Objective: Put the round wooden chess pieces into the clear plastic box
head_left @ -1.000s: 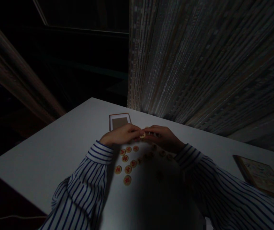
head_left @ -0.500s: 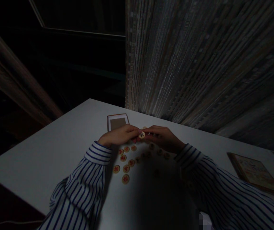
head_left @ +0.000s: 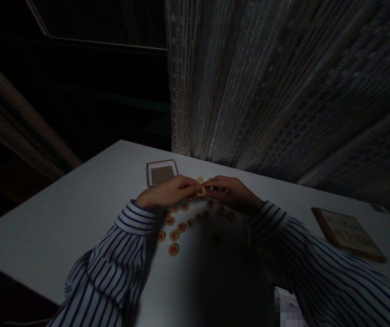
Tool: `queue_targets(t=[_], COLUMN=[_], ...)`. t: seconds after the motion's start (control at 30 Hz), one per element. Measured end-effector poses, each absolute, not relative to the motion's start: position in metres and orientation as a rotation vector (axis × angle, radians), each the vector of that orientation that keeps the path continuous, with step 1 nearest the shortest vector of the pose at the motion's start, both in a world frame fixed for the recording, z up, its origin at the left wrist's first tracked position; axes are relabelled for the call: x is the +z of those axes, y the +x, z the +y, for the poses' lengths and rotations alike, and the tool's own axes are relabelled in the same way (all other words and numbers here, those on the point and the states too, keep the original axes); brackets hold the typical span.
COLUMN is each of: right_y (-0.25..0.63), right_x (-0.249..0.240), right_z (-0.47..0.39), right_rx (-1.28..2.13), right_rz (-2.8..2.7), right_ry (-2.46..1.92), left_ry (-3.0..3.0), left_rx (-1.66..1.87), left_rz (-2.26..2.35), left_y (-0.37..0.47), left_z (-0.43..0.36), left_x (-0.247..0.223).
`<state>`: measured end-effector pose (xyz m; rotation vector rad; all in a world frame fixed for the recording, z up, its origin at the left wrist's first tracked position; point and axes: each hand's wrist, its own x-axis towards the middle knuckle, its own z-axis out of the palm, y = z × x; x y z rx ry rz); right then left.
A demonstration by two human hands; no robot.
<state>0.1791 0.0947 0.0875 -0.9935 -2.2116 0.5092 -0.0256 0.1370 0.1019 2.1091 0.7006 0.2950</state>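
On the smooth white tabletop (head_left: 89, 204), I see the left hand (head_left: 167, 191) with its fingertips nearly closed around a round, pale Chinese chess piece (head_left: 200, 192) marked with a dark character. The right hand (head_left: 232, 193) meets it there with bent fingers; whether that one grips anything, I can't tell in the shade. The held piece is in front of the meeting fingertips, above the table, its face now more toward me than a second ago, when it looked tilted. Flat discs with red characters (head_left: 173, 249) lie loosely below the hands, some in deep shadow. My view has swung, so everything sits further left. The shallow rectangular box (head_left: 149, 175), pale-lined, shows a flat brown base, partly behind the left hand.
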Motion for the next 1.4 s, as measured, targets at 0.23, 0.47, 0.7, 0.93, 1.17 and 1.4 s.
queue_targets(t=[0.23,0.47,0.7,0.93,1.17,1.4], right_y=[0.189,0.197,0.205,0.208,0.213,0.217], right_x=[0.095,0.101,0.11,0.116,0.118,0.118], right_z=[0.085,0.073,0.066,0.058,0.049,0.04], right_rx=[0.511,0.483,0.461,0.425,0.418,0.359], right_rz=[-2.239,-2.232,-2.27,-2.256,-2.212,-2.218], right_ry=[-1.024,-1.006,-1.008,-1.033,-1.08,-1.084], left_ry=[2.115,2.01,1.92,1.845,1.751,1.681], left_rx=[0.371,0.504,0.643,0.729,0.83,0.888], left_rz=[0.703,0.717,0.677,0.723,0.772,0.813], left_y=[-0.018,-0.007,0.003,0.011,0.022,0.032], left_z=[0.127,0.116,0.105,0.095,0.084,0.074], left_x=[0.102,0.097,0.101,0.103,0.096,0.088])
